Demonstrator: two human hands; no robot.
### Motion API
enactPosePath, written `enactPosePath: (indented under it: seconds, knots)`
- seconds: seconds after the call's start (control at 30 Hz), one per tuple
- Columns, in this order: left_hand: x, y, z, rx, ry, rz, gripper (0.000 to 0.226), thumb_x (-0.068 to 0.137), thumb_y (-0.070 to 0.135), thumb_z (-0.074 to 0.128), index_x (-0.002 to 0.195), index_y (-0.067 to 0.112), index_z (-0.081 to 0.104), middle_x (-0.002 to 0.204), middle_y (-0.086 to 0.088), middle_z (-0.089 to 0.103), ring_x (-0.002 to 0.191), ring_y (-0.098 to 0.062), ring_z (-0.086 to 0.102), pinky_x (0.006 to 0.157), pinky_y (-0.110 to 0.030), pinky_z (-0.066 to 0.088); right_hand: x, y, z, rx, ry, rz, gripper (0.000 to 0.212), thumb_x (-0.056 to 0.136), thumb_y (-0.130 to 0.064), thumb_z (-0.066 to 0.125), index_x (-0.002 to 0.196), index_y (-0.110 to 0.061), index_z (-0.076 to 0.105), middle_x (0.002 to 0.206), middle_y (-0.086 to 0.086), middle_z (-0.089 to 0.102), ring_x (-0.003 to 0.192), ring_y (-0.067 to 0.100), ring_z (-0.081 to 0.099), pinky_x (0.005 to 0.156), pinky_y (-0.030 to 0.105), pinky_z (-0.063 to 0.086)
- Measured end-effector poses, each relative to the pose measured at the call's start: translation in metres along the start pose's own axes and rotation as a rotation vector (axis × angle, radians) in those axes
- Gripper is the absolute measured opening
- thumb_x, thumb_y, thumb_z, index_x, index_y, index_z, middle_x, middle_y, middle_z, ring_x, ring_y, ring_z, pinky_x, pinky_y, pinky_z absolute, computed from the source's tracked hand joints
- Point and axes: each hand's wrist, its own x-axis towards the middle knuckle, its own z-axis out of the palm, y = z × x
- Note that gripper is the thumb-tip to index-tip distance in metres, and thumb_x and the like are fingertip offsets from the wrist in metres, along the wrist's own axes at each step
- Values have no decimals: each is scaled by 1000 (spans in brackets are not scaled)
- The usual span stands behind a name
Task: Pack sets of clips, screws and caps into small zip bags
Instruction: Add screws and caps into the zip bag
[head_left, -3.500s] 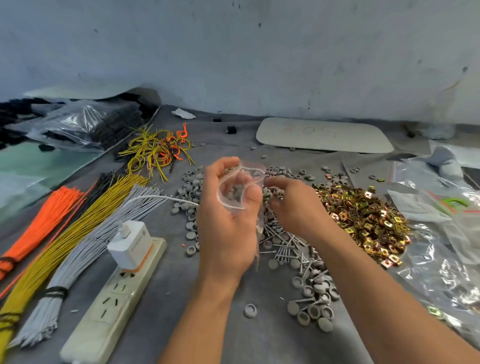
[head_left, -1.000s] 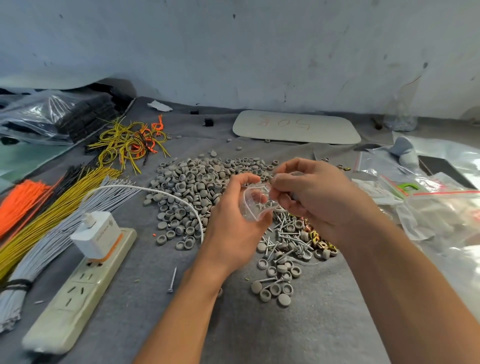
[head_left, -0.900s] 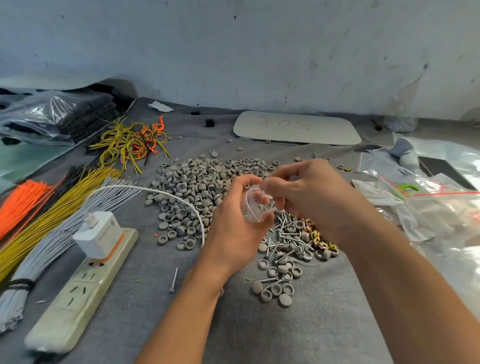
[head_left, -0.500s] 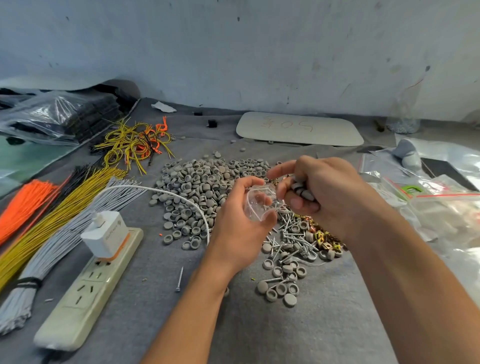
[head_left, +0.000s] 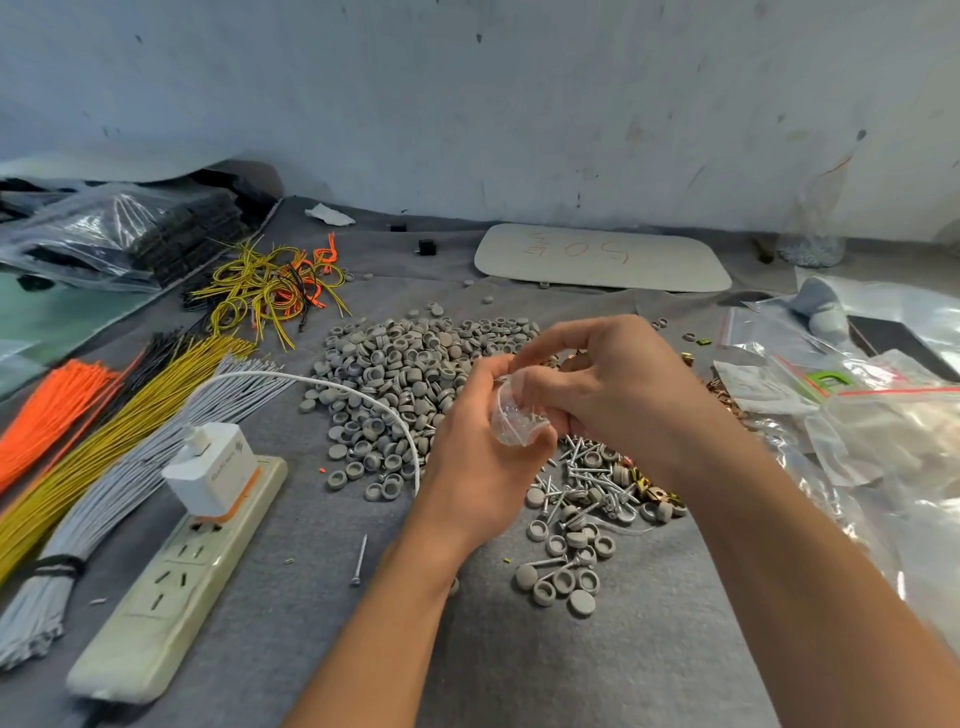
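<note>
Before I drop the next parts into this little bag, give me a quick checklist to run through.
1. Small zip bag held in left hand: ok.
2. Right hand at the bag's mouth: ok.
3. What the right hand holds: cannot tell, fingers curl over it.
4. Count already in the bag: cannot tell.
5. Screws, caps and clips close by the hands: ok.
6. Stray screw lying apart beside the power strip: not ok.
</note>
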Motion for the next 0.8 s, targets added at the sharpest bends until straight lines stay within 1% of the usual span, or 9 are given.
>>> enactPosePath:
  seconds: [0.1,0.2,0.3,0.37,0.43,0.53,0.63,0.7,0.8]
  knots:
    - [2,-4,1,62,31,7,48,89,28,81,122,45,51,108,17,72,88,-7,73,80,-41,62,6,4,-3,359,157,171,11,92,-18,74,83,-11,77,59,5,64,46,11,47,43,22,36]
    - [3,-6,2,83,56,14,48,89,22,81,117,48,51,107,23,68,82,0,70,69,-20,58,9,7,-12,838,191,399,13,87,2,52,94,1,63,66,13,57,45,13,42,39,20,27]
    - [4,-7,3,68,73,-1,45,87,21,78,115,47,54,103,21,70,91,-1,70,82,-29,59,9,13,-15,1114,149,516,46,63,14,35,101,0,58,91,18,53,66,17,45,51,23,37]
    - [4,-7,3,54,81,-9,41,84,27,75,114,46,55,102,20,71,96,-2,69,92,-38,58,7,16,-13,1245,140,558,58,61,21,31,108,2,60,105,22,53,76,21,49,52,25,46]
    - [5,-6,3,68,87,-11,41,86,25,76,114,47,56,102,20,71,97,-2,69,93,-43,58,7,21,-11,1338,146,577,59,64,27,36,111,7,65,116,24,55,88,25,58,56,27,59]
    - [4,-6,2,99,83,-18,43,90,22,77,115,49,55,102,21,71,96,-2,70,92,-45,58,7,25,-9,1352,183,544,37,75,24,58,108,12,68,120,30,56,99,34,70,70,33,65]
    - [3,-6,3,140,72,-14,40,91,25,78,115,47,55,100,20,72,93,-1,70,88,-43,59,7,26,-2,1251,199,470,7,94,3,66,97,9,66,100,24,66,69,19,71,52,21,58]
    - [2,-4,4,170,50,-9,37,92,28,78,116,44,56,100,20,72,90,0,70,85,-41,60,7,27,1,1086,183,425,17,100,-10,64,91,4,64,74,15,67,47,9,56,38,15,44]
    - [2,-3,5,182,10,-20,32,93,31,76,117,42,56,100,20,71,91,1,69,85,-37,59,7,24,2,781,199,305,28,105,-22,59,83,-4,63,56,8,59,38,10,37,34,17,30]
